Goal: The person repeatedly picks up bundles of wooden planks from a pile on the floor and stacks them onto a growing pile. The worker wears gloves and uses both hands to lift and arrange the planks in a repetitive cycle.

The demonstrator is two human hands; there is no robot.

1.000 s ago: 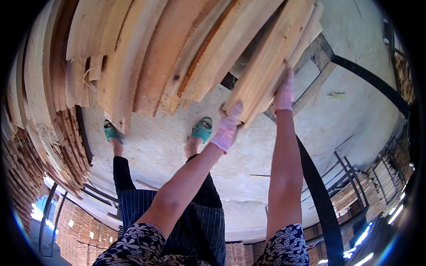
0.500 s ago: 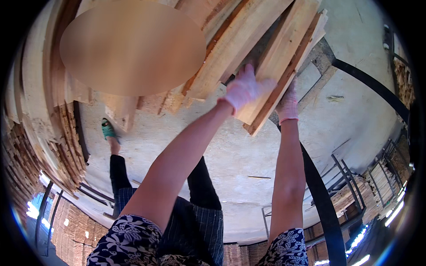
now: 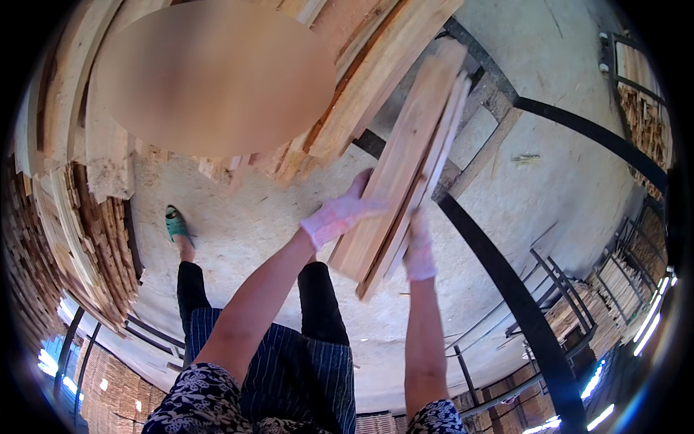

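A small bundle of sawn wooden planks (image 3: 401,155) hangs tilted in front of me, between my two gloved hands. My left hand (image 3: 343,217), in a pale pinkish work glove, grips the left side near the close end, its fingers laid over the wide top plank. On the opposite edge my right hand (image 3: 419,249), gloved alike and slightly blurred, presses against the narrower planks; its fingers are partly hidden. A larger stack of planks (image 3: 361,94) lies just left of the bundle, apart from it.
A blurred oval covers part of the stack. Black metal bars (image 3: 499,282) curve past on the right. More lumber (image 3: 101,246) is piled at the left. A foot in a green slipper (image 3: 175,223) stands on the concrete floor (image 3: 238,253). Metal racks (image 3: 567,289) stand at lower right.
Both hands have drawn the planks toward me and to the left, away from the stack. A gap with floor and black bar now shows between bundle and stack.
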